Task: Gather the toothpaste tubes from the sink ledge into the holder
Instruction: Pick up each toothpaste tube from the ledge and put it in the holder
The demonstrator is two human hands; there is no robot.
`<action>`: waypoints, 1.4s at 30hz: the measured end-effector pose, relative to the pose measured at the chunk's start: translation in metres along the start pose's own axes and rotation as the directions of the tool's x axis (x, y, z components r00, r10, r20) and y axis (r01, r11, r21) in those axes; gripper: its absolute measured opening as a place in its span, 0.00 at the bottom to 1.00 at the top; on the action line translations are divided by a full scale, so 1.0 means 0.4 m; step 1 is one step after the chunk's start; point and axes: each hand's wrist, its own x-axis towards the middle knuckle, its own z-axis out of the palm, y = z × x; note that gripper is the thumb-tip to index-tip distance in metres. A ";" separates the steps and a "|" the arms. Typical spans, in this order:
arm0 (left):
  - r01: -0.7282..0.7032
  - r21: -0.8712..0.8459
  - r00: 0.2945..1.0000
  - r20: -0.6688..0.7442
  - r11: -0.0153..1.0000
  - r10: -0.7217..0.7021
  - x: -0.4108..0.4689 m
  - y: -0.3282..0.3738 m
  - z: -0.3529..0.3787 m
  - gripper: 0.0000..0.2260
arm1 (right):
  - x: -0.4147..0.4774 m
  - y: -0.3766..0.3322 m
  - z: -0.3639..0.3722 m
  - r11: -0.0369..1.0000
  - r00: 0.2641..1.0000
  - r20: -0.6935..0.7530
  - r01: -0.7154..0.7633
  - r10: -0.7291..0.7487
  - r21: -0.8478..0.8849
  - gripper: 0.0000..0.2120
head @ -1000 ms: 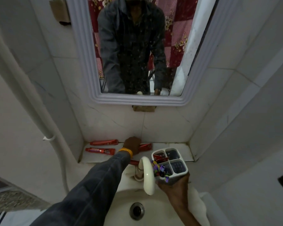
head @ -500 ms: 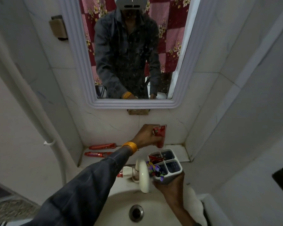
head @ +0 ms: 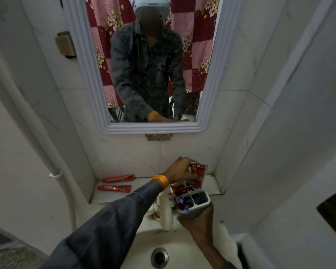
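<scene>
My left hand (head: 179,170) grips a red toothpaste tube (head: 197,174) held upright, its lower end going into a back compartment of the white four-part holder (head: 199,207). My right hand (head: 199,223) holds that holder from below, above the sink. Another red tube (head: 179,189) stands in the holder's back left compartment, and purple and dark items fill the front left one. Two more red tubes lie on the white ledge at the left: one at the wall (head: 118,178), one nearer me (head: 114,188).
A white tap (head: 166,214) rises just left of the holder. Below it is the white basin with its drain (head: 159,257). A framed mirror (head: 211,78) hangs above the ledge. Tiled walls close in on both sides; a white pipe (head: 37,136) runs down the left.
My left hand lifted a red tube from the ledge, swung it upright over the holder and has lowered its end into a back compartment. The holder has stayed in my right hand.
</scene>
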 end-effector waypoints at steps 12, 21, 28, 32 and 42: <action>0.030 0.273 0.988 0.135 0.962 -0.069 -0.003 -0.048 0.049 0.08 | -0.004 0.016 0.005 0.999 1.000 0.005 -0.023 0.023 -0.049 0.68; 0.218 0.098 0.972 -0.109 0.971 -0.207 -0.093 -0.170 -0.088 0.08 | 0.012 0.035 0.008 1.000 0.999 0.038 0.019 -0.018 -0.024 0.65; 0.399 0.417 0.881 0.072 0.817 -0.467 -0.280 -0.374 -0.026 0.10 | 0.007 0.036 0.006 0.999 0.997 0.070 0.015 -0.018 0.049 0.64; 0.371 0.485 0.870 0.117 0.792 -0.479 -0.292 -0.390 0.031 0.19 | 0.010 0.052 0.002 0.998 0.999 0.030 0.012 -0.014 0.059 0.68; 0.332 0.529 0.918 0.011 0.781 -0.397 -0.299 -0.437 0.034 0.11 | 0.021 0.072 0.004 1.000 0.999 0.032 0.005 -0.005 -0.010 0.63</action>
